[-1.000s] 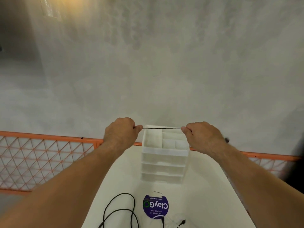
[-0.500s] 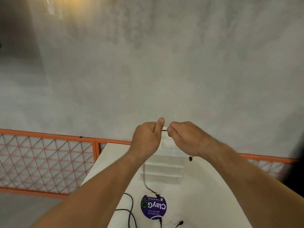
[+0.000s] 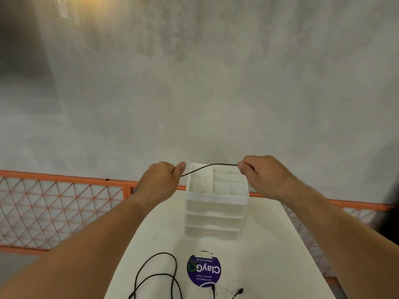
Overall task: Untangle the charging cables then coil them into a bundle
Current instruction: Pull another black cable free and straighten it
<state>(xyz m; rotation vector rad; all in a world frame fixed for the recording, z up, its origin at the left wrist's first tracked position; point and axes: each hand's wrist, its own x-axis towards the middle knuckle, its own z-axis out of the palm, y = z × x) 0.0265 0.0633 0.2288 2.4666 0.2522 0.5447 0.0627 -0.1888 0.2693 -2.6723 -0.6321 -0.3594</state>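
Observation:
A thin black charging cable (image 3: pixel 207 167) stretches in the air between my two hands, above the white drawer unit. My left hand (image 3: pixel 159 180) pinches its left end between thumb and fingers. My right hand (image 3: pixel 261 173) pinches the other end, fingers curled. More black cable loops (image 3: pixel 157 275) lie on the white table near its front edge. Two black plug ends (image 3: pixel 239 290) and a pale cable lie beside the purple sticker.
A white plastic drawer unit (image 3: pixel 216 210) with open top compartments stands on the white table (image 3: pixel 269 255). A round purple ClayGo sticker (image 3: pixel 204 269) is on the tabletop. An orange mesh fence (image 3: pixel 60 203) runs behind the table, with a grey concrete floor beyond.
My hands came together half a second ago, then moved apart again, so the cable spans between them once more. The camera view shifted slightly.

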